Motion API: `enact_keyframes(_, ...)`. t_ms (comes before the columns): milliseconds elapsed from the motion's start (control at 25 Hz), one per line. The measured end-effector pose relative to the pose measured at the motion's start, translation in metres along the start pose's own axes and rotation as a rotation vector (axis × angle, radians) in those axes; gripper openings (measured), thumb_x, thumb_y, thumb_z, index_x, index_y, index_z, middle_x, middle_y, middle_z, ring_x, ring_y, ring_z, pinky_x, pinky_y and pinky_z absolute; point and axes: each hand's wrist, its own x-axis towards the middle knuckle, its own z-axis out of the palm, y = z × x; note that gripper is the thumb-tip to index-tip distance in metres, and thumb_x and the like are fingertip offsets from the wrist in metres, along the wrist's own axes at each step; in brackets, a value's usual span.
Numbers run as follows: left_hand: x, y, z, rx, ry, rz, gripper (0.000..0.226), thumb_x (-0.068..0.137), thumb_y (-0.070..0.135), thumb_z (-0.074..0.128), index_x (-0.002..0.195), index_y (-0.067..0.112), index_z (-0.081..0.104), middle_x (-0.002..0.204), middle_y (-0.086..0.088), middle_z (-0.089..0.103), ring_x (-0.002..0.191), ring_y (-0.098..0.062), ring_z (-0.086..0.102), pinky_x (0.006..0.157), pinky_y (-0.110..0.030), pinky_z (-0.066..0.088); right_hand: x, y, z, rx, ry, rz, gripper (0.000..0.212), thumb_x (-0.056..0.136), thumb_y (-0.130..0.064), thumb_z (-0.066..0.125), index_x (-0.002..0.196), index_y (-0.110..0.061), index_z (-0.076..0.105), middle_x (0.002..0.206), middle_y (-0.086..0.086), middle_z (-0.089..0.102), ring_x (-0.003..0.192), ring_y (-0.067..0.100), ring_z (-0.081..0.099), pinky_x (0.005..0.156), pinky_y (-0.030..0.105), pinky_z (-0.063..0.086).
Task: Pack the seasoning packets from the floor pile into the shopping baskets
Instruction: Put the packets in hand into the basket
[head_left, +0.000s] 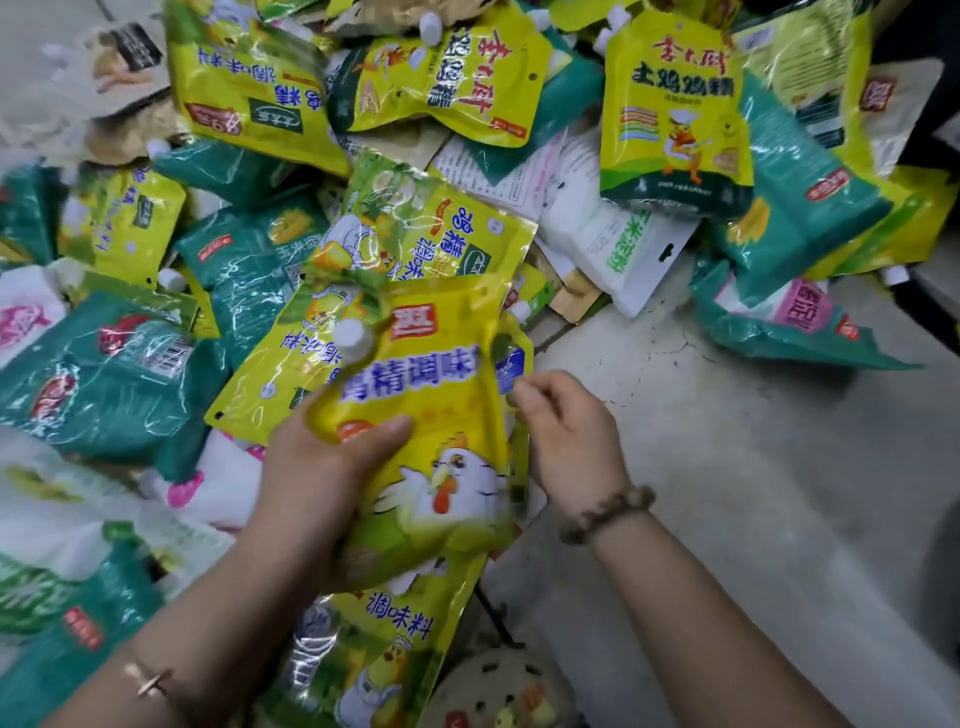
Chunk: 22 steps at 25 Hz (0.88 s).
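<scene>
A yellow glossy plastic pouch printed with a white cartoon chicken (441, 405) is held upright just above the floor pile, in front of the person. It is gripped at its left edge by the left hand (317, 467), with the thumb (384, 431) laid across the printed front and the other fingers hidden behind. A white round screw cap (355, 335) is seen at the pouch's upper left corner. The right hand (566, 441) is placed against the pouch's right edge with its fingers curled together; whether the edge is actually pinched cannot be told. A brown beaded bracelet (608, 512) is worn on the right wrist and a thin metal bangle (148, 680) on the left. 1 more yellow chicken-print packet (374, 649) is seen directly below the held pouch. The heap of yellow, green and white seasoning packets (249, 249) is spread over the left and top of the view, on a grey concrete floor (727, 467).
</scene>
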Motion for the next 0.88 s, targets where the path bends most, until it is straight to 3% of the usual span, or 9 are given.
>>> enact_keyframes(120,0.002,-0.005,-0.031,-0.042,0.224,-0.001,0.020,0.076,0.012,0.074,0.092,0.019,0.066,0.073,0.000,0.073,0.061,-0.020,0.070,0.059,-0.035,0.058,0.013,-0.009,0.032,-0.652,-0.156,-0.150,0.048,0.089,-0.024,0.058,0.134,-0.017,0.041,0.133,0.004,0.049,0.121,0.023,0.047,0.096,0.037,0.042)
enact_keyframes(240,0.003,-0.017,-0.053,-0.138,0.358,-0.075,0.015,0.077,0.015,0.073,0.090,0.020,0.065,0.076,0.002,0.074,0.058,-0.015,0.070,0.053,-0.036,0.058,0.016,-0.014,0.065,-0.869,-0.254,-0.143,0.080,0.081,-0.046,0.065,0.142,-0.019,0.022,0.141,0.008,0.037,0.128,0.026,0.039,0.101,0.040,0.033)
enact_keyframes(320,0.000,-0.019,-0.055,-0.179,0.378,-0.139,0.024,0.077,0.021,0.074,0.098,0.019,0.064,0.087,-0.005,0.075,0.063,-0.020,0.071,0.059,-0.045,0.057,0.020,-0.011,0.070,-0.819,-0.248,-0.016,0.076,0.077,-0.050,0.067,0.135,-0.017,0.029,0.132,0.009,0.050,0.120,0.026,0.049,0.097,0.039,0.034)
enact_keyframes(360,-0.002,-0.019,-0.055,-0.194,0.385,-0.149,0.025,0.078,0.021,0.074,0.099,0.018,0.063,0.081,-0.004,0.075,0.059,-0.020,0.071,0.054,-0.046,0.057,0.019,-0.009,0.069,-0.760,-0.249,0.052,0.067,0.077,-0.051,0.069,0.125,-0.016,0.038,0.122,0.008,0.058,0.113,0.027,0.055,0.090,0.037,0.038)
enact_keyframes(480,-0.002,-0.015,-0.048,-0.187,0.326,-0.159,0.012,0.081,0.015,0.070,0.087,0.015,0.059,0.054,0.003,0.068,0.041,-0.013,0.063,0.035,-0.033,0.051,0.013,0.005,0.045,-0.535,-0.250,0.186,0.035,0.073,-0.044,0.073,0.088,-0.020,0.054,0.103,0.008,0.065,0.094,0.028,0.061,0.069,0.029,0.041)
enact_keyframes(600,0.002,-0.017,-0.036,-0.116,0.269,-0.125,0.015,0.079,0.013,0.071,0.086,0.016,0.058,0.062,-0.001,0.069,0.040,-0.011,0.062,0.043,-0.031,0.053,0.011,0.031,-0.009,-0.467,-0.195,0.302,0.029,0.071,-0.031,0.076,0.063,-0.019,0.050,0.088,0.008,0.067,0.079,0.022,0.059,0.063,0.028,0.043)
enact_keyframes(720,0.004,-0.021,-0.020,-0.052,0.153,-0.125,0.025,0.075,0.012,0.074,0.099,0.015,0.065,0.083,-0.011,0.073,0.064,-0.026,0.071,0.066,-0.047,0.057,0.004,0.048,-0.066,-0.332,-0.135,0.419,0.022,0.068,-0.022,0.080,0.082,-0.015,0.064,0.088,0.006,0.069,0.083,0.024,0.065,0.074,0.035,0.054)
enact_keyframes(800,0.005,-0.023,-0.009,-0.013,0.091,-0.129,0.030,0.074,0.013,0.076,0.102,0.014,0.067,0.082,-0.012,0.074,0.064,-0.030,0.071,0.063,-0.047,0.057,0.001,0.051,-0.078,-0.190,-0.183,0.489,0.028,0.070,-0.021,0.080,0.093,-0.014,0.066,0.092,0.004,0.070,0.084,0.022,0.067,0.078,0.036,0.055)
enact_keyframes(880,0.004,-0.024,0.003,0.021,0.021,-0.122,0.031,0.074,0.012,0.075,0.104,0.013,0.067,0.075,-0.010,0.073,0.054,-0.025,0.069,0.053,-0.036,0.056,0.003,0.054,-0.071,-0.167,-0.236,0.470,0.026,0.074,-0.025,0.078,0.097,-0.014,0.069,0.098,0.006,0.072,0.090,0.023,0.068,0.085,0.038,0.054)
